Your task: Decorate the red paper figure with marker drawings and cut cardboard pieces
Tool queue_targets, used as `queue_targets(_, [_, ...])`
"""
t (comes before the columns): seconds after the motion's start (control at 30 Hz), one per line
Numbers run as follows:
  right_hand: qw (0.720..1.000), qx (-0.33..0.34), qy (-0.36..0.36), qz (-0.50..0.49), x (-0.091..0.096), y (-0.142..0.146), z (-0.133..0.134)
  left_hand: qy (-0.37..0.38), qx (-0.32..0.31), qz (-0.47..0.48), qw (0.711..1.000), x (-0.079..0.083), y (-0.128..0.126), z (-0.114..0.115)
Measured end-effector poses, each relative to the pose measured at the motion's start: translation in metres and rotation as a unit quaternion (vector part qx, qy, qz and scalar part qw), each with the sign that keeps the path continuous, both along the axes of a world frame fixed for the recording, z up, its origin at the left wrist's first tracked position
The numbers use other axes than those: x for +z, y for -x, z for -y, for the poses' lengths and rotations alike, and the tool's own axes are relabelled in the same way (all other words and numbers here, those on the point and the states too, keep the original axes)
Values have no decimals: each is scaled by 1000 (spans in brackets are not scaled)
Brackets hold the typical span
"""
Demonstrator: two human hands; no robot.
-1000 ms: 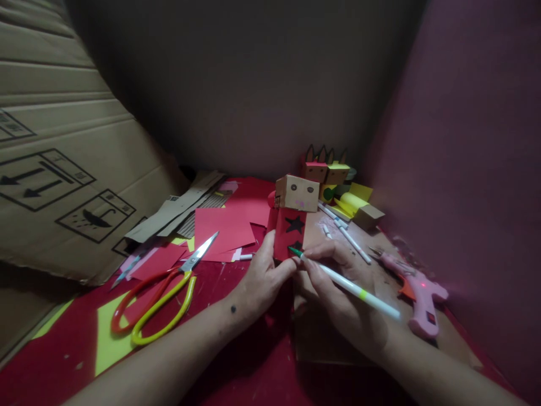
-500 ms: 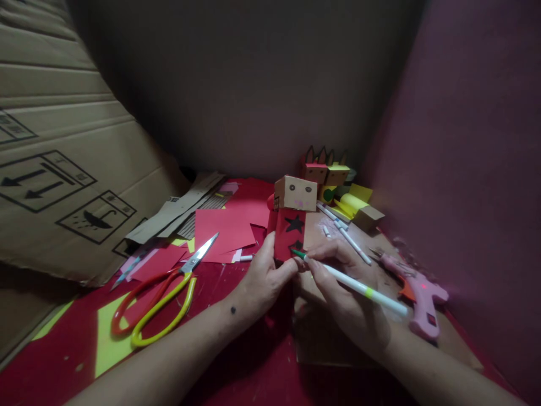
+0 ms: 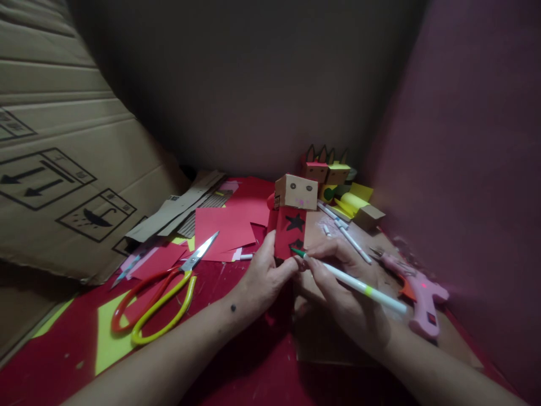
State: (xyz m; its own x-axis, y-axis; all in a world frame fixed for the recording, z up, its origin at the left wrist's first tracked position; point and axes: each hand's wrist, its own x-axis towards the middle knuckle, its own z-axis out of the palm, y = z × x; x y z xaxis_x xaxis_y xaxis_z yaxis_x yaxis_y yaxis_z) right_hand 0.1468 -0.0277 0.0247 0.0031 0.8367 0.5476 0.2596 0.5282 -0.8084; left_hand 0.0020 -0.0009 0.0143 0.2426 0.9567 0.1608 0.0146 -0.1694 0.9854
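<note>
Red counter (image 3: 262, 361): left hand (image 3: 264, 276) clasps red tan-headed cardboard figure (image 3: 285, 217), right hand (image 3: 350, 307) pinches white green-tipped marker (image 3: 349, 279), 12-o'clock black star (image 3: 295, 222) looks filled, 6-o'clock black star (image 3: 298, 244) apparently unfinished.

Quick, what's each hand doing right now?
Left hand: closed, holding the red-bodied cardboard figure.
Right hand: closed, holding the green-tipped marker.

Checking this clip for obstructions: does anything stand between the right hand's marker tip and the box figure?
Nothing visible. The marker in the right hand has its green tip at the lower star on the box figure; the left hand holds the figure, thumb below the tip.
</note>
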Motion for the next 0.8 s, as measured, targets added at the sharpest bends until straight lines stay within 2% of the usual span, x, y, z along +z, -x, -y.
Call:
queue_targets(0.37, [1000, 12, -2, -21, -4, 1, 0, -18, -3, -5, 1000, 0, 0, 1])
queue_targets(0.8, [1000, 11, 1, -7, -2, -2, -3, 2, -3, 16, 1000, 0, -1, -1])
